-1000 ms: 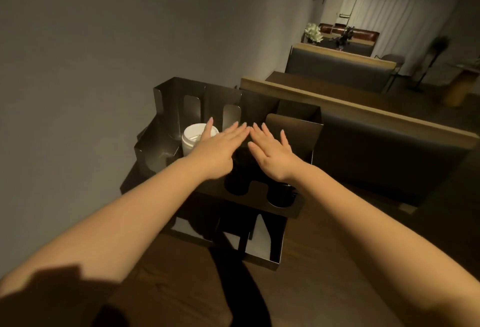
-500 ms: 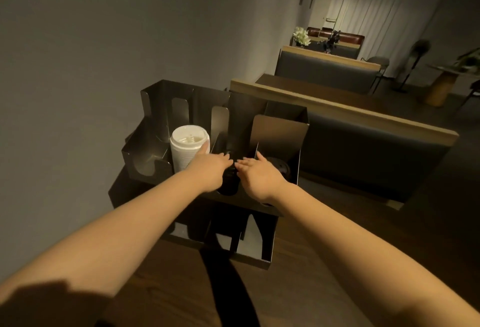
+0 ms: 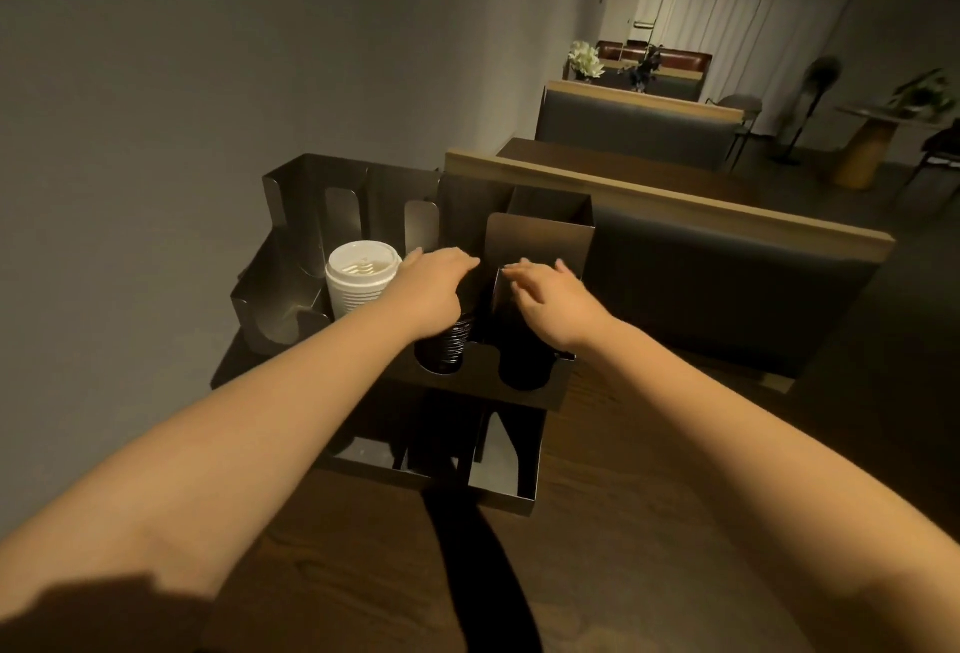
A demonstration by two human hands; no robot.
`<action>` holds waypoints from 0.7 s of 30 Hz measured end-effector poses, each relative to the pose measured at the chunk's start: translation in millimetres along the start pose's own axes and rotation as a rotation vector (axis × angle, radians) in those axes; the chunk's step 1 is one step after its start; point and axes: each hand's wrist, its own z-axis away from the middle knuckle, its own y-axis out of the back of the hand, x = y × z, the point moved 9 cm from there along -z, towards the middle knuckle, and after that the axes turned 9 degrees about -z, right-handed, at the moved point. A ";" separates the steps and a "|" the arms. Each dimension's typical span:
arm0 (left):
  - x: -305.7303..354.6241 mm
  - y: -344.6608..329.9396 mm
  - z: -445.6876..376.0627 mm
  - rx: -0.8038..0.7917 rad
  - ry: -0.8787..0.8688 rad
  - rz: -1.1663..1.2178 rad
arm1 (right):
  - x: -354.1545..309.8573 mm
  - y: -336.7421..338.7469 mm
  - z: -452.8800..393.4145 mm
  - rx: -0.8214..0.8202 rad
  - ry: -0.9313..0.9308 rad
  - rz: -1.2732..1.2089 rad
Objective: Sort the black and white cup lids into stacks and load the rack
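Observation:
A dark metal rack (image 3: 540, 242) stands on the wooden table. A stack of white lids (image 3: 363, 283) sits in its left-middle slot. A stack of black lids (image 3: 447, 348) stands in the front left round hole. My left hand (image 3: 431, 289) lies on top of that stack with loosely bent fingers and hides its top. A second black stack (image 3: 524, 364) fills the front right hole. Above it my right hand (image 3: 550, 299) hovers, its fingers reaching toward the upright divider (image 3: 498, 289). Whether either hand grips a lid is not visible.
The grey wall (image 3: 156, 107) runs close along the rack's left side. A padded bench back (image 3: 727, 278) stands right behind the rack. Low open trays (image 3: 501, 486) sit at the rack's front. The wooden tabletop (image 3: 649, 522) extends to the right and toward me.
Both hands had lain flat over the rack, then dropped to the black stacks. They now sit higher and slightly apart, fingers bent. The camera view has shifted closer.

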 end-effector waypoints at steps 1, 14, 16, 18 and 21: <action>11.1 2.1 0.2 0.007 -0.050 0.002 | 10.4 8.0 5.3 0.021 -0.015 0.056; 66.1 -23.0 -23.5 -0.232 -0.171 -0.414 | 45.1 0.8 19.0 -0.106 -0.050 0.247; 66.6 -21.2 -26.1 -0.184 -0.157 -0.309 | 46.8 1.4 20.2 -0.093 -0.055 0.232; 64.6 -32.8 -20.6 -0.223 -0.154 -0.267 | 49.6 -11.3 25.4 -0.133 -0.053 0.233; 61.4 -38.6 -20.3 -0.200 -0.169 -0.206 | 55.3 -15.1 26.5 -0.124 -0.063 0.206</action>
